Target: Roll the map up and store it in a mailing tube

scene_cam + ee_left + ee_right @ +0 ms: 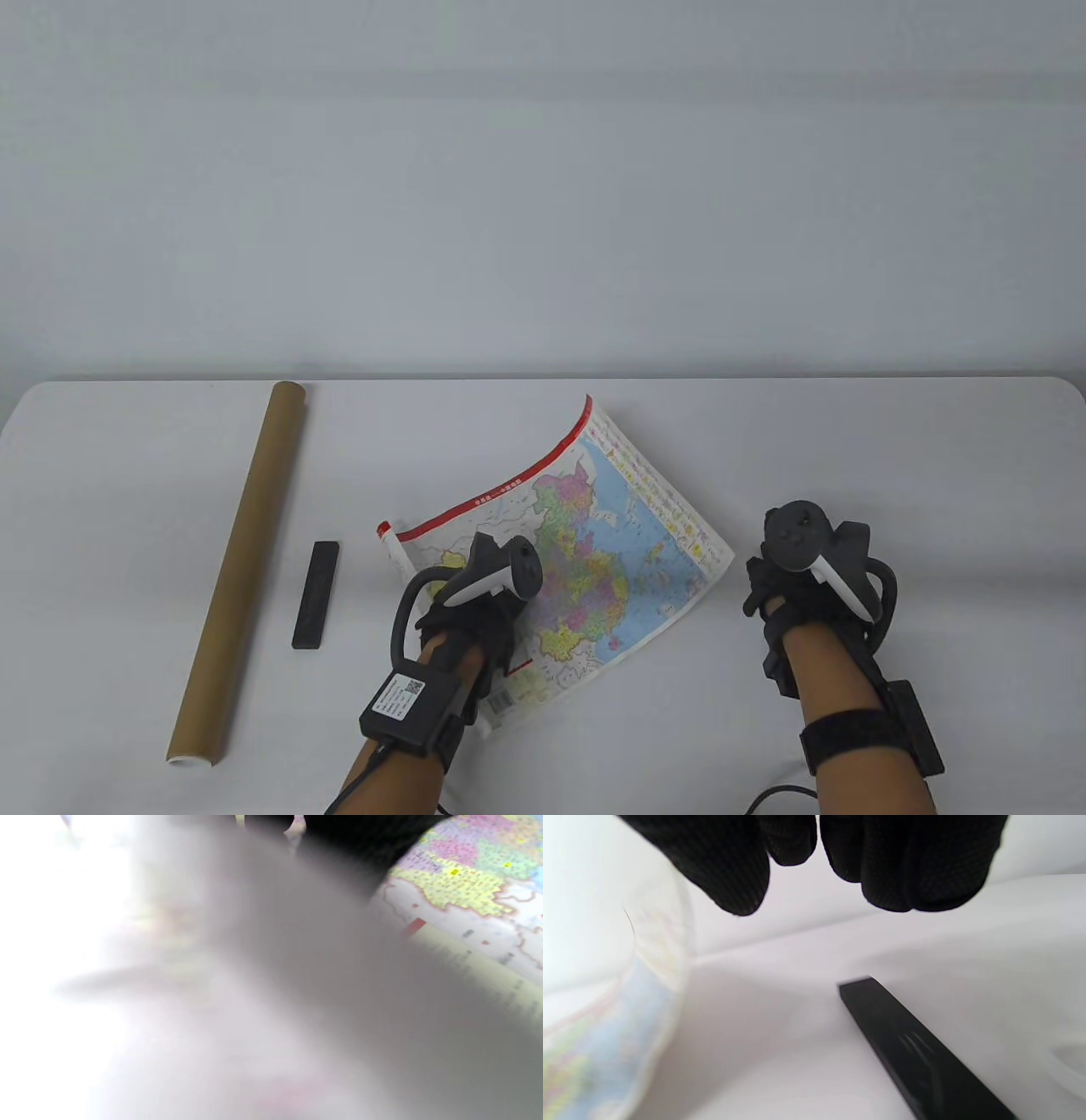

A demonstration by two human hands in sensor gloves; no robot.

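The colourful map (611,526) lies in the middle of the table, its far edge and left corner curling up. My left hand (475,598) rests on the map's near left part; its fingers are hidden under the tracker. The left wrist view is mostly blur, with a strip of map (466,878) at the upper right. The brown mailing tube (242,560) lies on the left, apart from both hands. My right hand (780,577) is just right of the map, over the bare table. Its fingers (908,866) hang empty in the right wrist view, beside the map's curled edge (606,1035).
A black bar (316,594) lies between the tube and the map. A black bar (916,1043) also lies on the table below my right hand in the right wrist view. A pale round shape (1069,1060) shows at that view's right edge.
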